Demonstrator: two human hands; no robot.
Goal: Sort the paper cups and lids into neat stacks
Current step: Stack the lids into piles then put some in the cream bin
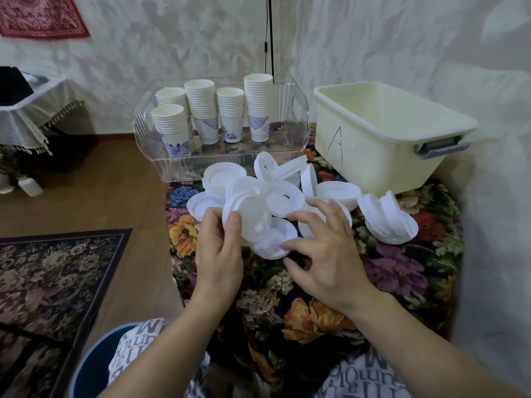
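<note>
Several stacks of white paper cups (258, 107) with blue patterns stand upright in a clear plastic tray (298, 130). In front of the tray a loose heap of white plastic lids (284, 196) lies on the flowered cloth. My left hand (221, 254) grips a small tilted bunch of lids (250, 216) at its left edge, thumb on the front. My right hand (324, 254) hovers over the heap with fingers spread and curved, thumb and fingertips touching a lid (273, 245) lying below the bunch. A slumped row of lids (388, 216) lies to the right.
A cream plastic bin (373, 156) marked "A" stands at the back right on the flowered cloth (402, 268). A patterned rug (51, 277) covers the wooden floor at left. A black pole (270, 38) rises behind the tray. A cloth-draped stand (34, 110) is far left.
</note>
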